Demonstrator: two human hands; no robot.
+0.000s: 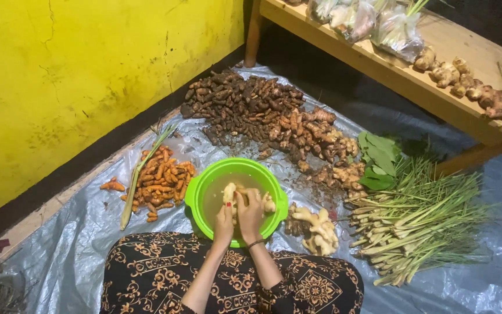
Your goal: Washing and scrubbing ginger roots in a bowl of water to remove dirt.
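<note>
- Scrubbing step: both hands, left hand and right hand, clenched around pale knobbly ginger root over round green plastic basin.
- Next likely needs rinsing, keeping grip firm.

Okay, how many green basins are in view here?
1. The green basin sits on the grey tarp before the person, with the left hand and right hand inside. Others may be out of frame.

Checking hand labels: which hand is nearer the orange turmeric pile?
Left. The left hand is on the basin's side facing the turmeric pile; the right hand sits farther away. Both hold ginger over the water.
</note>
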